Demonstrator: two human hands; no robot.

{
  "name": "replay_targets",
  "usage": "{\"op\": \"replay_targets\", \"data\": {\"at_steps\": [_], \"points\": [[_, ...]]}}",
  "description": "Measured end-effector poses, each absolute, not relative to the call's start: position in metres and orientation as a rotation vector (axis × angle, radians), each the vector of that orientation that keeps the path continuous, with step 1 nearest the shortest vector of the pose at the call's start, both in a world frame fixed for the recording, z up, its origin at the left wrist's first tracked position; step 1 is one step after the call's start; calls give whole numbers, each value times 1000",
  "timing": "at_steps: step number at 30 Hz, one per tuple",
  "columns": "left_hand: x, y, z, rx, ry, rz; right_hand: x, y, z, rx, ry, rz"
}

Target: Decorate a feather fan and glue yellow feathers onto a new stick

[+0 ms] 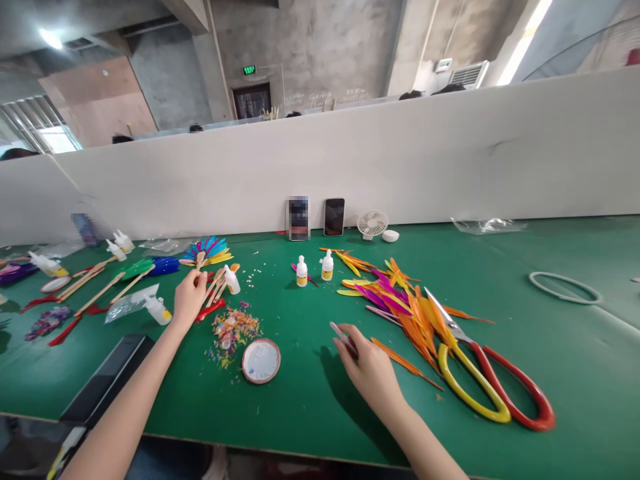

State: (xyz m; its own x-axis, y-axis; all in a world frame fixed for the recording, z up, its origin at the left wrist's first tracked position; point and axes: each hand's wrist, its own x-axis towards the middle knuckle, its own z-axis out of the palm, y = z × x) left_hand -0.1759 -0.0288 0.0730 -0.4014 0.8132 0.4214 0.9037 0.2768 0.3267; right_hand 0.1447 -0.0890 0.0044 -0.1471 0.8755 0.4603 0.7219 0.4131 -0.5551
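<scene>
My left hand (189, 297) is closed around the wooden handle of a small feather fan (211, 249), whose blue, purple and yellow feathers spread out beyond the fingers. In my right hand (369, 368), the fingers pinch a slim pale tool that looks like tweezers (341, 331), held above the green table. Just right of that hand lies a pile of orange, yellow and magenta feathers (417, 320). Between my hands are a round white lid (261, 361) and a heap of tiny coloured bits (236, 328). Two small glue bottles (301, 272) stand farther back.
Large scissors (480, 360) with red and yellow handles rest by the feathers. Other fans (137, 268) and glue bottles (159, 310) lie at left. Two phones (334, 217) and a small fan (373, 224) stand against the white partition (425, 160). A pale ring (565, 288) lies at right.
</scene>
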Motion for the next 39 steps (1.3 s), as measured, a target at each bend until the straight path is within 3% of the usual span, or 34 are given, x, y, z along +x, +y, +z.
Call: {"op": "replay_targets", "data": {"at_steps": [7, 12, 27, 39], "points": [[-191, -22, 55, -1671, -2370, -363, 155, -85, -8, -1478, -1974, 188], [-200, -16, 48, -1663, -2417, -277, 173, -82, -16, -1485, -1934, 50], [-199, -13, 40, -1521, -2575, -400, 185, -78, -28, -1449, -1918, 79], [-202, -13, 40, -1414, -2688, -504, 191, -74, -42, -1576, -1916, -121]]}}
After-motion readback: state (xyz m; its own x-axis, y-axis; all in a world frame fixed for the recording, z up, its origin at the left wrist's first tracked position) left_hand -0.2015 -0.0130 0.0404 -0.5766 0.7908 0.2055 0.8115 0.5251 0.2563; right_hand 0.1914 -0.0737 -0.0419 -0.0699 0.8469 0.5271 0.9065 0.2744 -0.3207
